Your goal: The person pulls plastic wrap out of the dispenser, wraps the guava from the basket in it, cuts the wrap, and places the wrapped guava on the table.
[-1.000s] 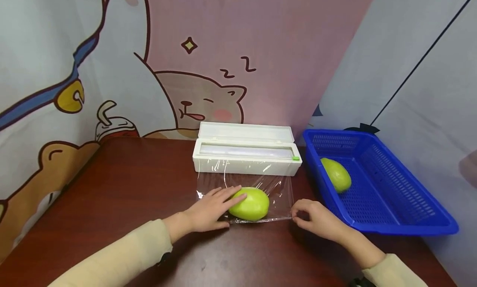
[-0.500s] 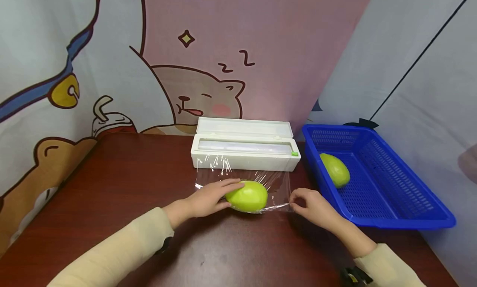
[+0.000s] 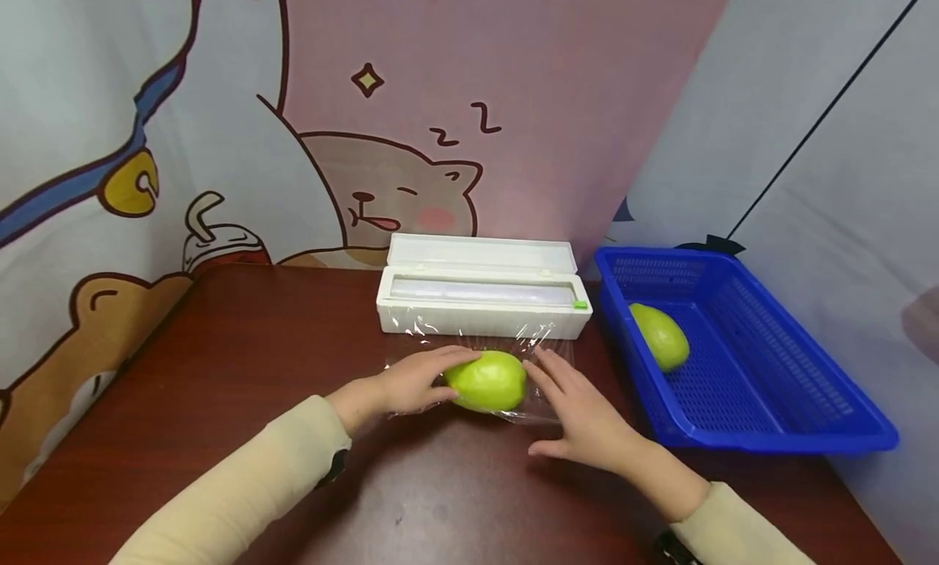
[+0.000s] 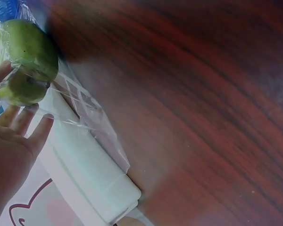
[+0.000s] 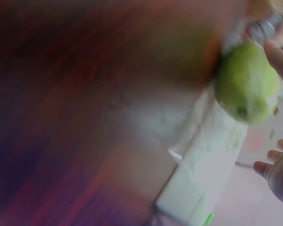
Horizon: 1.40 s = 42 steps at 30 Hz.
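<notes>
A smooth green fruit [image 3: 487, 381] lies on the table in front of a white cling film box [image 3: 484, 322]. Clear cling film [image 3: 541, 412] runs from the box to the fruit and is wrapped over part of it. My left hand [image 3: 416, 381] holds the fruit's left end through the film, thumb on the near side and fingers on the far side. In the left wrist view, film clings in wrinkles to the fruit [image 4: 30, 49]. My right hand [image 3: 590, 425] is spread just right of the fruit, fingers over the film; whether its fingertips touch is unclear.
At the right stands a blue plastic basket [image 3: 778, 441] with a second green fruit [image 3: 660, 337] inside. The box's lid [image 3: 480, 253] is raised at the back, with a green cutter tab [image 3: 579, 305] at its right end. A patterned cloth [image 3: 572, 100] hangs behind the brown table [image 3: 257, 345].
My right hand has let go of the film's right corner and moved left towards the fruit, its fingers spreading. The film's front edge has come up round the fruit. My left hand has stayed at the fruit.
</notes>
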### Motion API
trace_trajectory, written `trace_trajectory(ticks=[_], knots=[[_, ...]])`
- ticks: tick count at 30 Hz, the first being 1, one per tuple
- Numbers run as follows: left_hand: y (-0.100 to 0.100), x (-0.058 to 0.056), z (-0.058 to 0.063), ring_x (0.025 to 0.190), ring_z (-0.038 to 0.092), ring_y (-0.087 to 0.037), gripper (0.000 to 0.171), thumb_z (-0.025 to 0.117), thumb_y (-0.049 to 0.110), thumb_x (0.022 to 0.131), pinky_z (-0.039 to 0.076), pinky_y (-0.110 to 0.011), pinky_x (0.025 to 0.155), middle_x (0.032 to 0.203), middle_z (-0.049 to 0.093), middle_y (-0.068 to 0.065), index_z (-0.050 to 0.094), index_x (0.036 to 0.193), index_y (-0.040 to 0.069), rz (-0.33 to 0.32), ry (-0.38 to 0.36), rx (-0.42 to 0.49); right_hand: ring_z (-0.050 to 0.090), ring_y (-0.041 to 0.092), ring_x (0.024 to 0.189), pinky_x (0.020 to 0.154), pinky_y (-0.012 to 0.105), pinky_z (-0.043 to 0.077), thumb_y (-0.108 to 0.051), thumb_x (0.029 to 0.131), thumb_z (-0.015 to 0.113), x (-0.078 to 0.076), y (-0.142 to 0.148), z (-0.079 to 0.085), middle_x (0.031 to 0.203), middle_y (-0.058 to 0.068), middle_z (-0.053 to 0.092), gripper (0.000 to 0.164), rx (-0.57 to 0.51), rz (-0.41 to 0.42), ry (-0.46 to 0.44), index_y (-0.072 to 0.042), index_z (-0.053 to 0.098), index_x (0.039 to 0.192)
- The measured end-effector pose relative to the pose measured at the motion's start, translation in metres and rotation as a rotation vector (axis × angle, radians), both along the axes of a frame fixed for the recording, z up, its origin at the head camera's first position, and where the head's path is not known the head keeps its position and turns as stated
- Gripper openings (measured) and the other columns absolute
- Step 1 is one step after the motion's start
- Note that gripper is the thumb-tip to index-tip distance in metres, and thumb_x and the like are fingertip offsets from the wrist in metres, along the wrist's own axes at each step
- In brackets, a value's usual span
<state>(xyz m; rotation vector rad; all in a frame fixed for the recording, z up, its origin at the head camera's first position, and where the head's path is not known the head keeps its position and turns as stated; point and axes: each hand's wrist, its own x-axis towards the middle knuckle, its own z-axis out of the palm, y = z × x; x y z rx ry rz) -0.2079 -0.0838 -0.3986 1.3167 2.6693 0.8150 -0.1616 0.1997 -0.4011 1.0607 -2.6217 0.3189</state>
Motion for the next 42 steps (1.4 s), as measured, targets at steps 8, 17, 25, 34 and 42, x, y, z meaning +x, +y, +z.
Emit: trace_trajectory(ticks=[8,17,25,34,42], knots=[[-0.001,-0.004,0.002,0.13,0.044,-0.024,0.058,0.063,0.014,0.088,0.035,-0.04,0.109,0.141,0.046,-0.01,0.039,0.141,0.007,-0.018,-0.039,0.001,0.042,0.036,0.13,0.104,0.049,0.038,-0.033,0.061,0.087,-0.025,-0.028,-0.007,0.143,0.023,0.04,0.105,0.038,0.077,-0.035,0.005,0.031,0.141],[-0.004,-0.008,-0.002,0.13,0.044,-0.025,0.058,0.062,0.014,0.089,0.036,-0.04,0.108,0.142,0.045,-0.011,0.038,0.142,0.008,-0.024,-0.116,0.03,0.054,0.03,0.12,0.1,0.044,0.043,-0.025,0.07,0.081,-0.045,-0.023,0.004,0.134,0.017,0.053,0.079,-0.002,0.099,-0.235,0.003,0.046,0.135],[-0.006,-0.014,-0.001,0.127,0.046,-0.027,0.057,0.057,0.013,0.091,0.037,-0.043,0.106,0.145,0.042,-0.013,0.036,0.144,0.009,0.022,-0.282,0.079,0.056,0.022,0.116,0.098,0.041,0.046,-0.032,0.073,0.079,-0.057,-0.025,0.015,0.132,0.007,0.057,0.076,0.03,0.074,-0.345,-0.01,0.047,0.137],[-0.023,0.015,0.007,0.098,0.061,-0.016,0.019,0.064,0.016,0.085,0.049,-0.031,0.09,0.103,0.066,-0.002,0.065,0.103,0.009,0.107,0.126,0.171,0.054,0.01,0.08,0.074,0.025,0.048,-0.037,0.072,0.079,-0.069,-0.024,0.015,0.11,0.002,0.067,0.073,-0.009,0.075,-0.428,-0.011,0.051,0.134],[-0.016,0.051,-0.018,0.092,0.058,-0.007,0.015,0.06,0.026,0.088,0.048,-0.02,0.085,0.095,0.062,0.006,0.064,0.1,0.017,-0.157,0.382,-0.213,0.054,0.01,0.073,0.066,0.02,0.045,-0.03,0.071,0.08,-0.076,-0.023,0.014,0.094,0.002,0.066,0.072,-0.062,0.082,-0.509,-0.007,0.052,0.133]])
